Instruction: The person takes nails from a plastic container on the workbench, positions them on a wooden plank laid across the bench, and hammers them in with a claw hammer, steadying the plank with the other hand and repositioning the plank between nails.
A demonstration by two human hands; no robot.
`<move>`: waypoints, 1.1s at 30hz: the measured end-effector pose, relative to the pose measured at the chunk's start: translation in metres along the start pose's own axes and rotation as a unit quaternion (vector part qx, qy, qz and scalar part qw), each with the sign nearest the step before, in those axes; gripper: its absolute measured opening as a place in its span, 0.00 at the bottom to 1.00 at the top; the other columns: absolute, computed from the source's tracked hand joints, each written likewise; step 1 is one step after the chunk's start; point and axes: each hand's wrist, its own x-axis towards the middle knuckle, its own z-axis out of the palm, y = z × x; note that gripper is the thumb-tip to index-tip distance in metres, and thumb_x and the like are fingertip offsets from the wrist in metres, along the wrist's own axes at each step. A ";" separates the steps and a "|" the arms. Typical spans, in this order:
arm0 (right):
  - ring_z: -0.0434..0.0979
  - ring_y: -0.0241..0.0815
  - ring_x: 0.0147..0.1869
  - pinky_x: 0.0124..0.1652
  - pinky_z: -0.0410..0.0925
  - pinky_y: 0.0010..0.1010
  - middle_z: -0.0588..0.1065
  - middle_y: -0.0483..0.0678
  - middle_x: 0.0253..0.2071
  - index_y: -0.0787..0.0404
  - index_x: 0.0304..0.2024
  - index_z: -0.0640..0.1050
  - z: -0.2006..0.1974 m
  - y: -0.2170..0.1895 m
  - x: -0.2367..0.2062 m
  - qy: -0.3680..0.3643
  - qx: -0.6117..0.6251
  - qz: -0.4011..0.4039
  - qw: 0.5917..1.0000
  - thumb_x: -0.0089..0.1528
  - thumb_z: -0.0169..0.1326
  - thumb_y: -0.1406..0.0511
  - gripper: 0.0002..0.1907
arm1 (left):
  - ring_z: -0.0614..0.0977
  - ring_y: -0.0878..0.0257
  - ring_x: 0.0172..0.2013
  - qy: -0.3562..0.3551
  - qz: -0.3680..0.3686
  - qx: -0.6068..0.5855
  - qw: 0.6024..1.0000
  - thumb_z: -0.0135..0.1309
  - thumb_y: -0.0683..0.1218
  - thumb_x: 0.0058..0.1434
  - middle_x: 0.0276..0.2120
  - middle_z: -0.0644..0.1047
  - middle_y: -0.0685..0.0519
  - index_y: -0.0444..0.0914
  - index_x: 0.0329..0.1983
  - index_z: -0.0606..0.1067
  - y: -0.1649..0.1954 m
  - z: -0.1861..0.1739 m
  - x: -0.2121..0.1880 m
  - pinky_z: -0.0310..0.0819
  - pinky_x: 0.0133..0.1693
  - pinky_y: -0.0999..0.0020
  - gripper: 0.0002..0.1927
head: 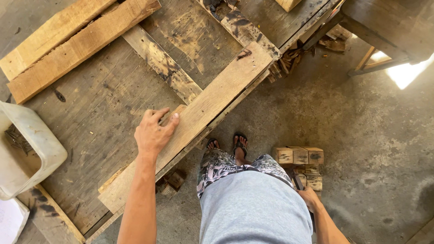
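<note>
My left hand (153,132) rests with bent fingers on a long pale plank (212,97) that lies diagonally along the front edge of a worn wooden workbench (99,117). The thumb and fingertips press where a thinner strip (180,110) meets the plank's left edge. My right hand (309,197) hangs low by my hip, curled around a dark tool handle (297,179), just in front of a small stack of wood blocks (299,156) on the floor. What kind of tool it is stays hidden.
Two thick pale boards (72,43) lie at the bench's back left. A white plastic tub (25,149) with nails sits at the left edge. Scrap offcuts (289,58) lie under the bench end. My sandalled feet (228,144) stand on the concrete floor (361,135); a wooden frame (384,31) stands upper right.
</note>
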 end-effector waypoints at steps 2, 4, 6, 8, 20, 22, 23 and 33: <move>0.74 0.44 0.26 0.25 0.66 0.39 0.79 0.57 0.27 0.80 0.37 0.80 -0.002 0.013 0.003 0.007 0.002 0.012 1.000 0.58 0.62 0.65 0.18 | 0.84 0.55 0.39 -0.027 -0.013 -0.022 0.999 0.58 0.65 0.60 0.44 0.82 0.55 0.49 0.48 0.84 0.004 0.002 0.000 0.76 0.41 0.60 0.22; 0.72 0.43 0.25 0.24 0.64 0.40 0.77 0.57 0.25 0.82 0.31 0.79 -0.005 0.030 0.010 -0.004 -0.001 0.020 1.000 0.57 0.63 0.65 0.19 | 0.85 0.57 0.41 -0.054 -0.033 -0.054 0.996 0.56 0.65 0.61 0.42 0.84 0.57 0.50 0.48 0.84 0.006 0.002 -0.001 0.76 0.43 0.62 0.22; 0.68 0.42 0.23 0.23 0.61 0.41 0.74 0.56 0.21 0.84 0.26 0.79 -0.008 0.049 0.018 -0.034 -0.011 0.022 0.999 0.57 0.64 0.64 0.22 | 0.85 0.58 0.40 -0.047 -0.024 -0.053 0.997 0.56 0.65 0.62 0.42 0.84 0.57 0.50 0.48 0.84 0.008 0.002 -0.003 0.76 0.42 0.62 0.21; 0.68 0.42 0.22 0.22 0.61 0.41 0.74 0.54 0.19 0.82 0.24 0.79 -0.009 0.065 0.027 -0.054 0.043 -0.005 0.998 0.55 0.64 0.64 0.21 | 0.85 0.58 0.39 -0.044 -0.019 -0.053 0.997 0.56 0.65 0.62 0.41 0.84 0.57 0.50 0.48 0.84 0.010 0.002 -0.004 0.77 0.41 0.62 0.21; 0.80 0.46 0.31 0.30 0.71 0.41 0.82 0.57 0.29 0.76 0.42 0.79 -0.005 0.025 0.011 -0.013 -0.035 -0.015 0.999 0.54 0.63 0.61 0.22 | 0.84 0.56 0.35 -0.012 0.032 -0.018 0.999 0.53 0.65 0.65 0.37 0.83 0.57 0.49 0.47 0.84 0.012 0.003 -0.010 0.76 0.36 0.62 0.21; 0.82 0.49 0.32 0.32 0.72 0.41 0.82 0.59 0.32 0.74 0.47 0.78 -0.003 0.011 0.003 0.000 -0.032 -0.010 0.999 0.55 0.63 0.59 0.25 | 0.84 0.57 0.34 -0.016 0.029 -0.010 0.999 0.52 0.66 0.65 0.35 0.82 0.57 0.49 0.47 0.84 0.011 0.004 -0.011 0.76 0.36 0.62 0.21; 0.82 0.48 0.33 0.33 0.72 0.41 0.83 0.59 0.33 0.75 0.47 0.79 -0.002 0.006 0.000 0.012 -0.056 -0.033 0.998 0.56 0.63 0.57 0.27 | 0.84 0.56 0.34 -0.006 0.043 -0.008 0.999 0.52 0.66 0.66 0.36 0.82 0.57 0.49 0.47 0.84 0.010 0.004 -0.011 0.76 0.35 0.62 0.22; 0.77 0.47 0.30 0.32 0.68 0.40 0.78 0.54 0.27 0.66 0.41 0.75 -0.005 -0.044 -0.004 0.115 -0.180 -0.210 0.954 0.65 0.57 0.50 0.24 | 0.84 0.52 0.34 0.023 0.060 0.013 0.998 0.51 0.67 0.66 0.35 0.82 0.56 0.49 0.44 0.84 0.004 0.003 -0.012 0.76 0.34 0.58 0.22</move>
